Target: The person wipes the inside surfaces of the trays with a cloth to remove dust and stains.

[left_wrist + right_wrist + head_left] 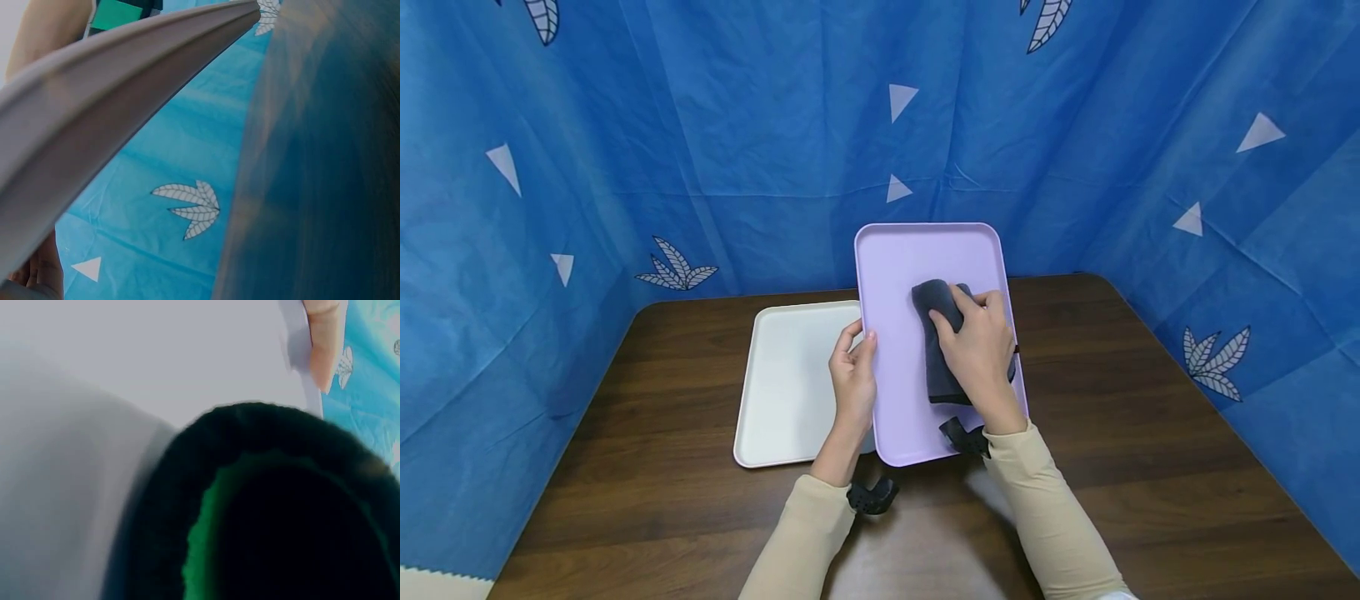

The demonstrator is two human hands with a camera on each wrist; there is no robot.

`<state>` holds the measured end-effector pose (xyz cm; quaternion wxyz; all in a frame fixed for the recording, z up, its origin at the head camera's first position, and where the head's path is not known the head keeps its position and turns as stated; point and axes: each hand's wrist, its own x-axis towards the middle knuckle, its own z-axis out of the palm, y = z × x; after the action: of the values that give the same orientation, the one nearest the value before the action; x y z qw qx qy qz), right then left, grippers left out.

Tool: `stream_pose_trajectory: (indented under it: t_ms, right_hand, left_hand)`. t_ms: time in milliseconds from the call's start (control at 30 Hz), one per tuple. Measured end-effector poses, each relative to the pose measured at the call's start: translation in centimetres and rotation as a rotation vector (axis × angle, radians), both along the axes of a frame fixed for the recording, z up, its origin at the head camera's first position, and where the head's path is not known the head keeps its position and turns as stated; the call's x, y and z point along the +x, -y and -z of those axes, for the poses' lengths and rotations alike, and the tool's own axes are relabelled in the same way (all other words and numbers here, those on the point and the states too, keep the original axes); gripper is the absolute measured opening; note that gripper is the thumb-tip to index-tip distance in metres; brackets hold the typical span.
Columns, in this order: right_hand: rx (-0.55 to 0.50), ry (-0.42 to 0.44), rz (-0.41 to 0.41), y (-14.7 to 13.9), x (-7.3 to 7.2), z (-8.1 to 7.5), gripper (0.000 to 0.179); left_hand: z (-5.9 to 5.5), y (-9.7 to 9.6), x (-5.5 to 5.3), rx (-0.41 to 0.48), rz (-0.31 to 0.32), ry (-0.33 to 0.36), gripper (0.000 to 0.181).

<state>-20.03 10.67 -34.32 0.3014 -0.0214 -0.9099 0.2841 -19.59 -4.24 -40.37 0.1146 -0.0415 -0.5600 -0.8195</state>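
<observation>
A lilac rectangular tray (898, 258) is held up off the table, tilted toward the head camera. My left hand (854, 379) grips its left edge, with the thumb over the rim. In my right hand (981, 346) is a folded dark grey cloth (943, 375), pinched between thumb and fingers and lying against the tray's inner face. The left wrist view shows the tray's edge (94, 106) close up, crossing diagonally. In the right wrist view the cloth (169, 506) looms dark and blurred before the tray surface (156, 356), and left-hand fingers (323, 350) show at the rim.
A white rectangular tray (790, 383) lies on the brown wooden table (647, 467), left of the lilac one and partly covered by it in view. A blue patterned curtain (760, 150) hangs behind and along both sides. Each wrist bears a black camera mount (872, 497).
</observation>
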Motion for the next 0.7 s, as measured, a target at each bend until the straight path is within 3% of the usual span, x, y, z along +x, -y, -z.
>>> stream_pose_trajectory:
  t_ms: [700]
  right_hand:
    - [0.158, -0.158, -0.162, 4.7, 1.0, -0.2, 0.041]
  left_hand:
    - [-0.1, 0.0, -0.1, 0.044, 0.021, 0.021, 0.031]
